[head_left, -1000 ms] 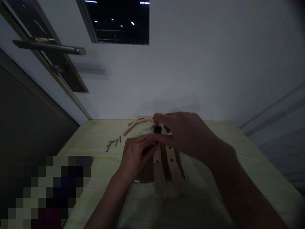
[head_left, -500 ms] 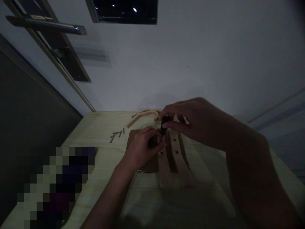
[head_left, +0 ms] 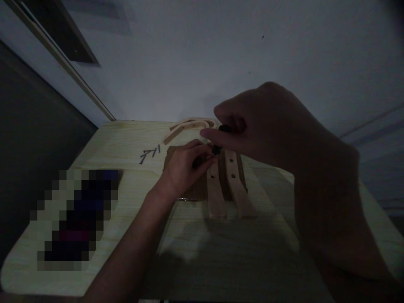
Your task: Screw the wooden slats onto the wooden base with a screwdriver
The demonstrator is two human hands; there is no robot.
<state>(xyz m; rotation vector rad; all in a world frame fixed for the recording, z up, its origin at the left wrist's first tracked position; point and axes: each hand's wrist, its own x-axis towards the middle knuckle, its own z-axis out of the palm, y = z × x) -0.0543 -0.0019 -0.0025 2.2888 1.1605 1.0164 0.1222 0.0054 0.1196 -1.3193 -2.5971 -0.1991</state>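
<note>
Your right hand (head_left: 261, 126) pinched a small black tool (head_left: 218, 143), short, dark and stubby, held upright over the far end of two pale wooden slats (head_left: 222, 185) with drilled holes. Your left hand (head_left: 184, 168) pressed down just beside it, fingers curled, grip closed at the slat's end. Loose screws (head_left: 149, 154) lay near on the tabletop (head_left: 120, 139).
</note>
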